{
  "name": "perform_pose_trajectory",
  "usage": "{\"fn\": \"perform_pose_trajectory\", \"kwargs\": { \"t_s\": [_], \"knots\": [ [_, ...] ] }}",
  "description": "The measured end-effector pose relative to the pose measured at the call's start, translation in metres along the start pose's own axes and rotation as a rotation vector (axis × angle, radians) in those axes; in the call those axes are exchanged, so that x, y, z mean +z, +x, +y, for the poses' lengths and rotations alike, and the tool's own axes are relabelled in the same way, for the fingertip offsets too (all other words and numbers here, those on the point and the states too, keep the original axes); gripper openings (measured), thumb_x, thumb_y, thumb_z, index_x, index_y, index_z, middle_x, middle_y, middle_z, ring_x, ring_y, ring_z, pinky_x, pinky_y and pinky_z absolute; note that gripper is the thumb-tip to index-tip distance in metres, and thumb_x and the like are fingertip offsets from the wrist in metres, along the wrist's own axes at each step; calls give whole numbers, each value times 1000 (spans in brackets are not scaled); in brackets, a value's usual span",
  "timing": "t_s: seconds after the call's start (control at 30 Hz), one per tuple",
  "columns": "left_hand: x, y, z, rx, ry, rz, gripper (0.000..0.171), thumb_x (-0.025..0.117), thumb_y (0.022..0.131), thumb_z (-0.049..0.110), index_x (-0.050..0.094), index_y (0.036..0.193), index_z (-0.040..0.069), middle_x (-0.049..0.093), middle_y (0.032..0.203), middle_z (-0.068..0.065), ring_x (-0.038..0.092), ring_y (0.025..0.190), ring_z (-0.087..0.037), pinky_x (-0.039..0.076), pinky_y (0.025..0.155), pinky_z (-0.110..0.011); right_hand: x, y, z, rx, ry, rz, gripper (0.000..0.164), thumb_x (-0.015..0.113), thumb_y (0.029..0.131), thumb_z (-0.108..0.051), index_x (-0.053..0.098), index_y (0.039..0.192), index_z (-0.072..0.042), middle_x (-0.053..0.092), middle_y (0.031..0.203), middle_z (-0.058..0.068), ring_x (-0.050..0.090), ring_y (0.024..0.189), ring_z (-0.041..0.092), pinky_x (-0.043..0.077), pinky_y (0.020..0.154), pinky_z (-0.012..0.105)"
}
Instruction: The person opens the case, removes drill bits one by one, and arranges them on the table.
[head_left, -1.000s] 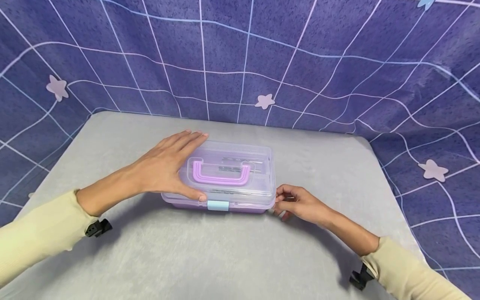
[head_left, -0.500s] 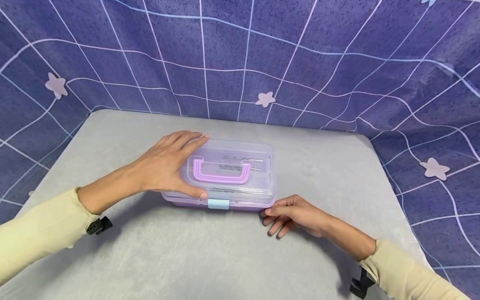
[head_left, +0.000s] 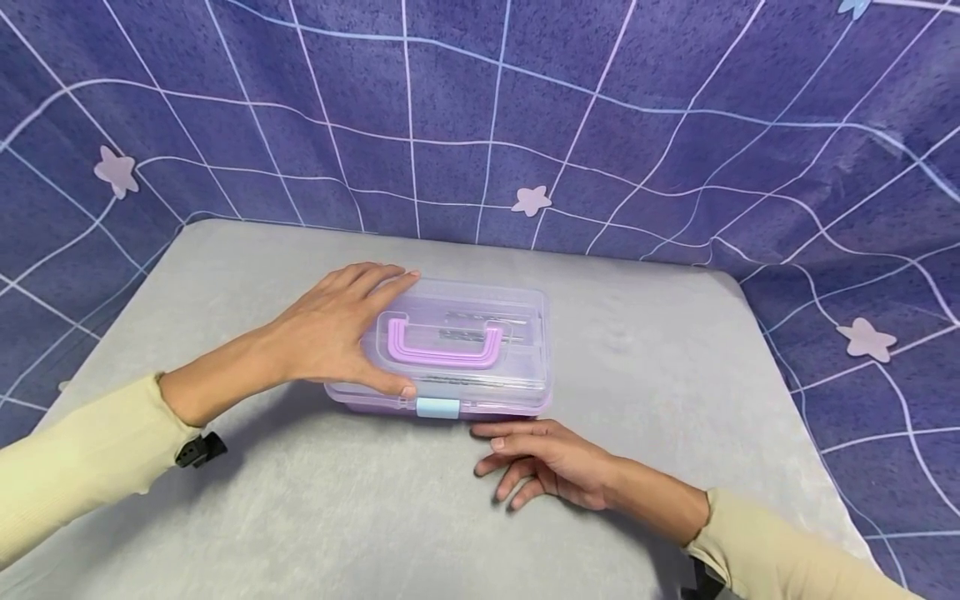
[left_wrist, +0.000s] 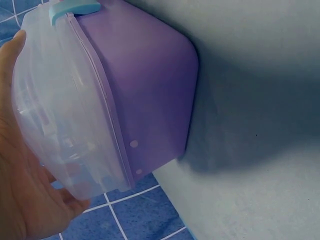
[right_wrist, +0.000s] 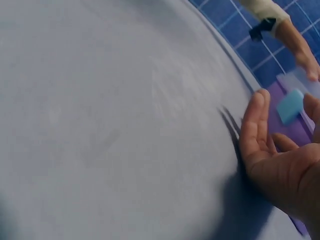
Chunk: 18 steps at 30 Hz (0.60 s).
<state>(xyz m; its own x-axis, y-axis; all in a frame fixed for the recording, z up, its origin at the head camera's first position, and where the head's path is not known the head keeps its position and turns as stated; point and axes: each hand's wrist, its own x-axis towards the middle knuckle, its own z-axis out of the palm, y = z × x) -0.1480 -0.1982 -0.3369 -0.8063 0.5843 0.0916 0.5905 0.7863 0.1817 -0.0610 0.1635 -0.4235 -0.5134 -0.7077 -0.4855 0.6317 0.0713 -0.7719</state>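
Observation:
A translucent lilac plastic storage box (head_left: 517, 400) sits on the grey-covered table, its lid down. On the lid is a purple carry handle (head_left: 444, 358); a pale blue latch (head_left: 437, 408) marks the front middle. Drill bits (head_left: 483, 336) show through the clear lid. My left hand (head_left: 330, 329) spreads across the lid's left end, thumb at the front rim and fingertips toward the back edge; the left wrist view shows fingers reaching past the lid's far side. Just before the box's front right, my right hand (head_left: 551, 462) holds nothing, its fingers extended and slightly apart, fingertips near the lower front edge.
Grey cloth (head_left: 315, 517) covers the table, whose far edge meets a blue-purple curtain (head_left: 480, 125) patterned with a white grid and stars. A black wrist strap device (head_left: 201, 450) sits on the left sleeve.
My right hand has moved from the box's right front corner leftward and nearer to me, and its fingers have straightened. My left hand and the box have stayed put.

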Motion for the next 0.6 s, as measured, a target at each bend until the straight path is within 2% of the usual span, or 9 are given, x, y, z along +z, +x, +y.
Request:
{"fn": "perform_pose_trajectory", "kwargs": {
  "t_s": [0.17, 0.3, 0.6],
  "knots": [
    [0, 1, 0, -3, 1, -4, 146, 79, 66, 101, 35, 178, 17, 44, 178, -14, 39, 165, -40, 34, 133, -68, 15, 13, 4, -26, 62, 22, 67, 63, 115, -29, 42, 173, -5, 83, 127, 6, 81, 85, 9, 68, 75, 28],
    [1, 2, 1, -2, 1, -3, 146, 79, 66, 101, 36, 178, 17, 44, 178, -15, 39, 165, -41, 34, 133, -68, 26, 23, 7, -43, 101, 68, 65, 63, 115, -35, 48, 170, -4, 85, 120, 2, 78, 80, 7, 66, 68, 26],
    [1, 2, 0, 6, 5, 5, 145, 79, 67, 100, 36, 178, 18, 45, 177, -16, 41, 163, -42, 36, 132, -70, 49, 38, 7, -121, 169, 262, 60, 69, 112, -43, 64, 148, 3, 88, 100, -4, 65, 56, 1, 53, 48, 18]
  ]
}}
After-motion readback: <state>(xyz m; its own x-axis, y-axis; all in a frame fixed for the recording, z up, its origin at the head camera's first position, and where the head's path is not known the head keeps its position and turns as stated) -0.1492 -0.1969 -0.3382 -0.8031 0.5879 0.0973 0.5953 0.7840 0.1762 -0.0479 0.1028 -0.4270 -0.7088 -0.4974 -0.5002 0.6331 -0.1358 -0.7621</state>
